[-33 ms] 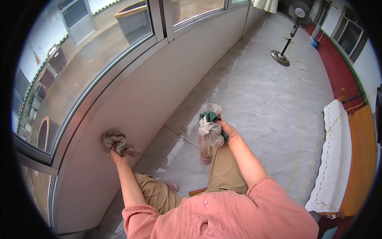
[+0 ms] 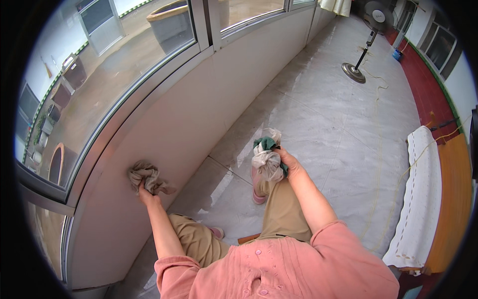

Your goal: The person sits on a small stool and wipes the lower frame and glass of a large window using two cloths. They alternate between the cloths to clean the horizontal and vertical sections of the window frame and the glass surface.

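My left hand (image 2: pixel 147 196) is closed round a crumpled grey-brown rag (image 2: pixel 148 177). It holds the rag at the pale wall panel (image 2: pixel 199 114) under the window, and the rag appears to lie against that surface. Over my right knee, my right hand (image 2: pixel 289 162) grips a bunched bundle: a dark green cloth (image 2: pixel 264 143) together with a whitish, filmy plastic bag (image 2: pixel 268 163). My fingertips are partly hidden behind both bundles.
A metal-framed window (image 2: pixel 107 107) runs along the left, above the panel. On the grey floor (image 2: pixel 318 129) a pedestal fan (image 2: pixel 354 71) stands far off, with a thin yellow cord (image 2: pixel 377 119) trailing from it. At right, a white cloth (image 2: pixel 416 194) covers part of a wooden piece of furniture (image 2: pixel 450 189).
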Demonstrator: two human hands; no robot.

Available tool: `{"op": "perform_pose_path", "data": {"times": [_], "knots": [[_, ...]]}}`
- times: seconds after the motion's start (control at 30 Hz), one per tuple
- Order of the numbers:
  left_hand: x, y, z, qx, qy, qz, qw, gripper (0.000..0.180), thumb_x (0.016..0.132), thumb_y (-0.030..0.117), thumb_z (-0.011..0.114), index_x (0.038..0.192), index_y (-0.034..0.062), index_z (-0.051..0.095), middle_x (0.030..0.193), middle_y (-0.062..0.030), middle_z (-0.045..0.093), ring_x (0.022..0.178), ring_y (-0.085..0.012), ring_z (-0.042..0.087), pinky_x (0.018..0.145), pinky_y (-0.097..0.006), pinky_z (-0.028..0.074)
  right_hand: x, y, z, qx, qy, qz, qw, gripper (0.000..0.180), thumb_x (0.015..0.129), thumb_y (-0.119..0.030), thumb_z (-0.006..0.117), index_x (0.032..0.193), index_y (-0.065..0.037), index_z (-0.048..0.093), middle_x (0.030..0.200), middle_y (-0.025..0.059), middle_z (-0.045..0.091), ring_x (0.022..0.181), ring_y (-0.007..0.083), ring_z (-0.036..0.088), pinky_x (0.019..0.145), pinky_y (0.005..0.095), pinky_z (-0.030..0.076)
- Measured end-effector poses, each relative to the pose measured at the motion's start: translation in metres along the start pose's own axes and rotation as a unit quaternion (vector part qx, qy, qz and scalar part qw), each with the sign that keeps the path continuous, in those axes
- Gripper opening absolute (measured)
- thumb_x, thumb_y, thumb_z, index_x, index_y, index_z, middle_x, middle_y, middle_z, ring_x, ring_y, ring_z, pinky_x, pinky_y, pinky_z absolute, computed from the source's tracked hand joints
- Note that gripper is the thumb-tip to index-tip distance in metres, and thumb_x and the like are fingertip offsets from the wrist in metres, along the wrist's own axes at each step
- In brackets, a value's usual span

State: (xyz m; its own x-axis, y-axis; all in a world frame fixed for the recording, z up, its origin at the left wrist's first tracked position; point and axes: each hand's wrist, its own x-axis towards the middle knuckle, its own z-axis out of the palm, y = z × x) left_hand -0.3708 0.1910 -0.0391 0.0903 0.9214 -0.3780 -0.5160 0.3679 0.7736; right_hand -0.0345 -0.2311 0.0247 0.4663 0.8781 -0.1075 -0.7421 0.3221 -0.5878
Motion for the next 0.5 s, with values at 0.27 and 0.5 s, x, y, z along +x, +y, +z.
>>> {"op": "perform_pose_path", "data": {"times": [0.27,0.5], "knots": [[-0.098,0.061,0.0,-0.013,-0.173,0.011,0.985,0.04,0.099,0.02,0.07,0.137,0.0094,0.063,0.131,-0.005,0.069,0.121,-0.0223,0.065,0.103,-0.038,0.053,0.011,0.004,-0.021,0.006,0.0,0.021,1.0,0.03,0.096,-0.016,0.07,0.124,-0.007,0.066,0.112,0.0056,0.072,0.1,0.0198,0.071,0.089,0.0359,0.06],[-0.162,0.117,0.077,0.055,-0.145,0.3,0.941,0.039,0.095,0.006,0.074,0.133,0.0046,0.064,0.125,-0.0056,0.068,0.116,-0.0187,0.066,0.099,-0.034,0.056,0.004,0.004,0.013,-0.05,0.014,0.016,0.999,0.032,0.093,-0.015,0.072,0.124,-0.006,0.067,0.114,0.005,0.071,0.101,0.0186,0.07,0.089,0.0342,0.058]]}}
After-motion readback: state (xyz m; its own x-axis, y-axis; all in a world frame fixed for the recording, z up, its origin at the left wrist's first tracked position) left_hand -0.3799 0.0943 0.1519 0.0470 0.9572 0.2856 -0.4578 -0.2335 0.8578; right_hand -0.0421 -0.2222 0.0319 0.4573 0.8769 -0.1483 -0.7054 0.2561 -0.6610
